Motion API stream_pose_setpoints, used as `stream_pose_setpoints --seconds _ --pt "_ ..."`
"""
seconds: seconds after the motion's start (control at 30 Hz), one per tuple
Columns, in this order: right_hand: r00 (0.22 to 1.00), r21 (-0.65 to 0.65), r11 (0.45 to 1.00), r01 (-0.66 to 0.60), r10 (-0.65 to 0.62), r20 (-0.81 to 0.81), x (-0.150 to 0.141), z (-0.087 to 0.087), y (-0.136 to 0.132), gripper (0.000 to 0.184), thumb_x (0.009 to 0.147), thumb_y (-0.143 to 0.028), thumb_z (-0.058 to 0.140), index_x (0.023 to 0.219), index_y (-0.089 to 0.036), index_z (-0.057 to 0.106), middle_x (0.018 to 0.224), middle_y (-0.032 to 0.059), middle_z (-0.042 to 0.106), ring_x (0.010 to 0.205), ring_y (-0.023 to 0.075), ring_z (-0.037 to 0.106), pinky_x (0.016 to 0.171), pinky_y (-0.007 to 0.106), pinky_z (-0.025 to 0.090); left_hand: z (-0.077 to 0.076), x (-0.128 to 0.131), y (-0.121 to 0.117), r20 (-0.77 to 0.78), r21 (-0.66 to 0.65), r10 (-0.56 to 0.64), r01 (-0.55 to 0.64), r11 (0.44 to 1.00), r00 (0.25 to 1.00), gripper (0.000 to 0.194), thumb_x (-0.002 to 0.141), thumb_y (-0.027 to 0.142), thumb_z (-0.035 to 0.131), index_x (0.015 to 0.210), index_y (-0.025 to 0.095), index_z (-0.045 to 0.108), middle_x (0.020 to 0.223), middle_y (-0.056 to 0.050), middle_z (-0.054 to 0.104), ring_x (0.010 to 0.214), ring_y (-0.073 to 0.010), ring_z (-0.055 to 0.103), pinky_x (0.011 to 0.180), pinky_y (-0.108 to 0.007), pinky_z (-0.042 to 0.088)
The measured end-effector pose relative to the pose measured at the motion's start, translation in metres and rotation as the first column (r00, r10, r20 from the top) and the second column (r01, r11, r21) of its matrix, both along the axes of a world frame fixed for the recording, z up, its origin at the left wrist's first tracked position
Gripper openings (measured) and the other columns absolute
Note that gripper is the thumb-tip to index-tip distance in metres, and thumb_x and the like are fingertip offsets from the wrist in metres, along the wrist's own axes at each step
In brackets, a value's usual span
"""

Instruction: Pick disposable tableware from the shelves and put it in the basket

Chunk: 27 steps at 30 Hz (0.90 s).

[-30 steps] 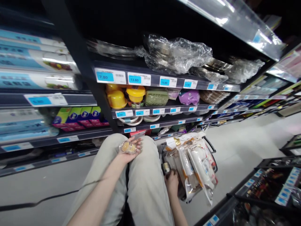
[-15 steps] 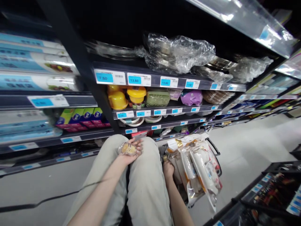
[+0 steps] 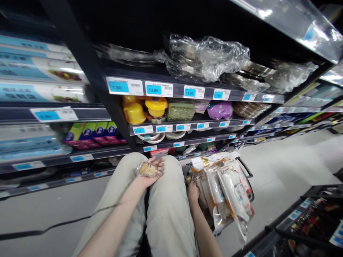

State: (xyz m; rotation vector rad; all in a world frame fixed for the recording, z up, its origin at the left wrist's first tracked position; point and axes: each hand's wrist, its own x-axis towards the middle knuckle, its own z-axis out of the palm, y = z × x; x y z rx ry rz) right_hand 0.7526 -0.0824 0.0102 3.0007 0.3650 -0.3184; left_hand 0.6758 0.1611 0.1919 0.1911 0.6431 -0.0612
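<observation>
Over my knees, my left hand (image 3: 152, 171) is turned palm up, its fingers curled round a small clear glass cup (image 3: 147, 169) that looks yellowish inside. On the right, my right hand (image 3: 193, 192) is closed at the near side of a basket (image 3: 248, 170); what its fingers hold, if anything, is hidden. Beside that hand, white plastic packages (image 3: 233, 189) with orange edges fill the basket and stick out above it.
Ahead stands a dark shelf unit with price tags (image 3: 159, 89). It carries plastic-wrapped metalware (image 3: 206, 57), yellow containers (image 3: 156, 107), a green box (image 3: 180, 110) and a purple item (image 3: 220, 110). Rolls (image 3: 40, 91) lie at left; another rack (image 3: 308, 217) stands lower right.
The view has shifted slightly. My left hand still holds the glass cup over my knees, and my right hand stays by the packages, slightly lower.
</observation>
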Motion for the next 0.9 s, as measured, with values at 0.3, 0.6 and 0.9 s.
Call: stream_pose_setpoints --seconds 0.3,0.6,0.9 --pt "0.987 0.712 0.698 0.076 -0.154 0.045 -0.03 0.014 -0.027 0.031 0.082 -0.038 0.056 0.101 -0.013 0.056 0.091 0.0096 0.065 0.082 0.0207 0.065 0.072 0.028 0.05 0.002 0.0 0.0 -0.005 -0.007 0.006 -0.006 1.0 1.0 0.042 0.099 0.029 0.026 0.086 0.004 0.058 0.061 -0.003 0.047 0.046 -0.0105 0.047 0.035 -0.017 0.039" --pt "0.951 0.606 0.743 0.284 -0.298 -0.08 -0.015 0.014 -0.012 0.034 0.081 -0.032 0.054 0.107 -0.01 0.058 0.099 0.0152 0.069 0.089 0.0247 0.066 0.076 0.028 0.047 0.005 -0.001 -0.002 -0.005 -0.01 0.012 -0.012 1.0 1.0 0.042 0.099 0.029 0.025 0.085 0.005 0.057 0.06 -0.003 0.047 0.045 -0.0103 0.046 0.035 -0.017 0.039" --pt "0.957 0.329 0.901 0.283 -0.245 -0.152 0.016 0.024 0.01 0.027 0.085 -0.03 0.059 0.091 -0.005 0.066 0.087 0.0231 0.069 0.081 0.0327 0.069 0.069 0.037 0.049 0.002 0.0 -0.001 -0.005 -0.018 0.016 -0.016 1.0 1.0 0.04 0.098 0.028 0.026 0.085 0.006 0.057 0.06 -0.003 0.047 0.046 -0.0102 0.046 0.035 -0.016 0.039"
